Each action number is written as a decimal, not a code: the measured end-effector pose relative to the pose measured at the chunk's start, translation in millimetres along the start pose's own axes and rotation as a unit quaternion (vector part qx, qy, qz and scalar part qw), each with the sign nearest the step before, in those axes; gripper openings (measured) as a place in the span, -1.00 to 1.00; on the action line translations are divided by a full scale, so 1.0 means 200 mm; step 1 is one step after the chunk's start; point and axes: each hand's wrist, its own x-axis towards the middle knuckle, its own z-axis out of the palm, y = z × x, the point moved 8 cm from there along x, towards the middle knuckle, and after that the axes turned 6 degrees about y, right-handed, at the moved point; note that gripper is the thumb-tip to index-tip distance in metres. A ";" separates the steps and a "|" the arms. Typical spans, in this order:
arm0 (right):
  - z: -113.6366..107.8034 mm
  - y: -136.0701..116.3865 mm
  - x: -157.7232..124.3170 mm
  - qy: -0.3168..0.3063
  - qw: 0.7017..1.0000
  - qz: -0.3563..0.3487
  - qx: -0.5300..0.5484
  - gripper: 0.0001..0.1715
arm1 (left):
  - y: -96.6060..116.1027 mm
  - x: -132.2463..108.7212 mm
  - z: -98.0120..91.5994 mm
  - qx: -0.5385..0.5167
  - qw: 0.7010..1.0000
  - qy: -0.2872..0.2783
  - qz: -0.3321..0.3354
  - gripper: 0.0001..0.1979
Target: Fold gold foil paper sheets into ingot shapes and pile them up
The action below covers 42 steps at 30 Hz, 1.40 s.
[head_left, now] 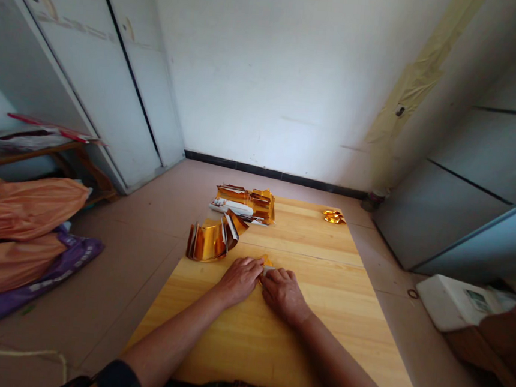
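Both hands meet near the middle of the wooden table [221, 347], over a small piece of gold foil paper [269, 261] whose pale side partly shows. My left hand [241, 279] presses its curled fingers on the left edge of the piece. From the right, my right hand [286, 293] has its fingers bent onto the same piece; the fingertips partly hide it. Just beyond my left hand stands a curved, fanned stack of gold foil sheets [210, 241]. Behind that lies a second bundle of gold foil paper [263, 205], with white parts showing.
A crumpled gold foil piece [333, 216] lies at the table's far right corner. Orange and purple bags [21, 215] are heaped at the left, below a wooden shelf. A white box [451, 301] sits on the right. A wall [267, 86] closes off the far side.
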 end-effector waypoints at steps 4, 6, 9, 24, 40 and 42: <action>-0.01 0.00 0.00 -0.005 1.000 0.000 0.004 -0.61 | 0.01 -0.01 0.00 0.014 1.000 0.006 -0.002 -0.71; -0.01 -0.01 0.00 -0.003 1.000 0.000 0.006 -0.60 | 0.01 -0.01 0.00 0.013 1.000 0.009 -0.006 -0.67; -0.01 -0.01 0.00 -0.004 1.000 0.005 0.003 -0.61 | 0.01 -0.01 0.00 0.013 1.000 0.016 -0.012 -0.63; 0.02 0.03 0.01 0.017 0.999 -0.001 0.035 -0.68 | -0.01 -0.02 -0.02 -0.024 0.999 0.026 -0.023 -0.67; -0.03 0.16 -0.01 0.097 0.989 -0.020 0.109 -0.88 | -0.01 -0.07 -0.01 -0.020 0.999 0.005 0.025 -0.75; -0.03 0.15 -0.01 0.109 0.987 -0.032 0.111 -0.88 | -0.01 -0.07 -0.01 -0.020 0.999 -0.005 0.026 -0.73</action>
